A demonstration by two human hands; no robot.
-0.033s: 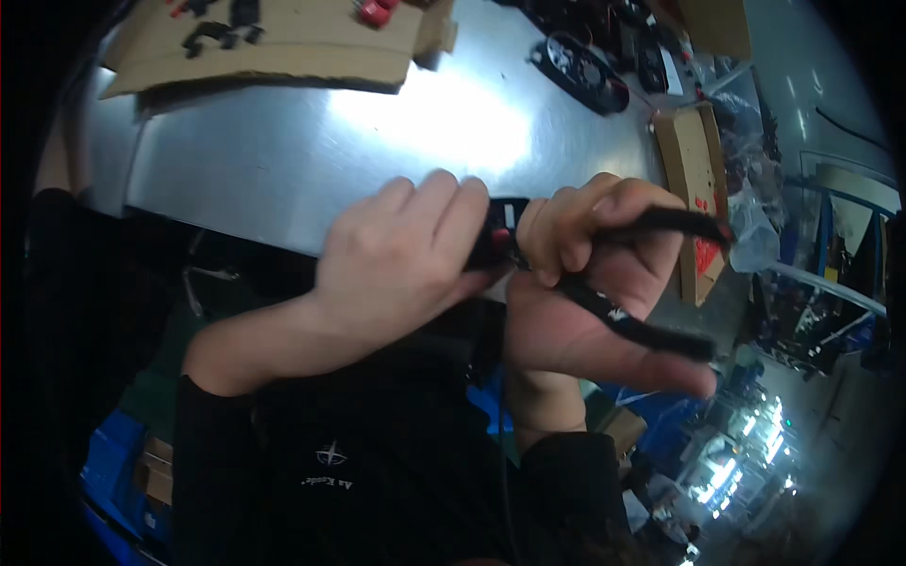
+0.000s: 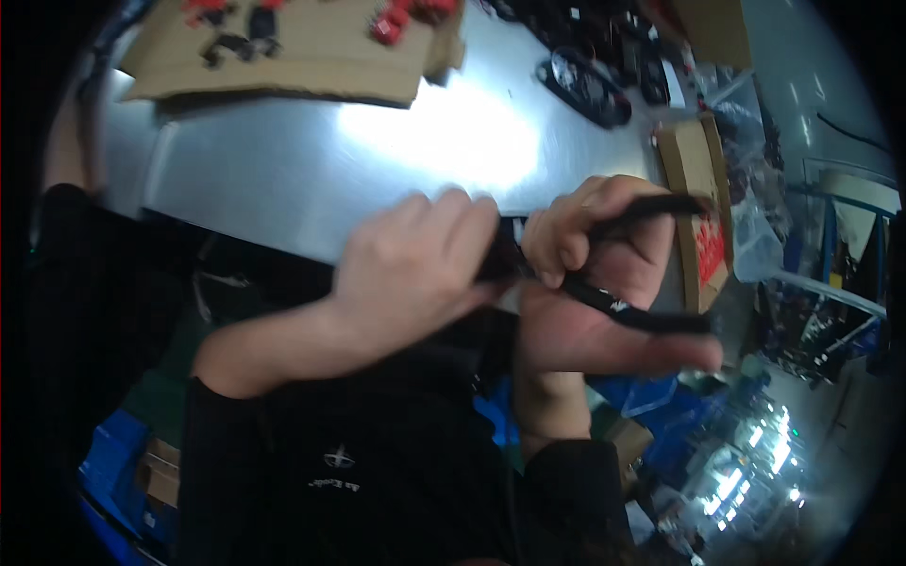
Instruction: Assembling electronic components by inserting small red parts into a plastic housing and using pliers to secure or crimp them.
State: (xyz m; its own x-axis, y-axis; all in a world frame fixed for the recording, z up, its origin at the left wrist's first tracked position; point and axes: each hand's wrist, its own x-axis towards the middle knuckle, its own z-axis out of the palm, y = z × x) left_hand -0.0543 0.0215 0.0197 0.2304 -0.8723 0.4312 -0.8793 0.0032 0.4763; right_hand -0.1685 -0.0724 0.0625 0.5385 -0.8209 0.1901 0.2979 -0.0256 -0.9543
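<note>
Your right hand (image 2: pixel 613 269) is clamping a black two-pronged tool (image 2: pixel 661 323), its prongs pointing right toward the cardboard box (image 2: pixel 694 165) on the desk (image 2: pixel 274 170). Your left hand (image 2: pixel 411 250) is gripping a black part (image 2: pixel 506 249) between both hands; blur is hiding whether this part is joining the tool.

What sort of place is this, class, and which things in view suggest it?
Probably a workshop or factory assembly area: a shiny metal-topped table, small black parts on flat cardboard, and an open cardboard box holding red pieces.
</note>
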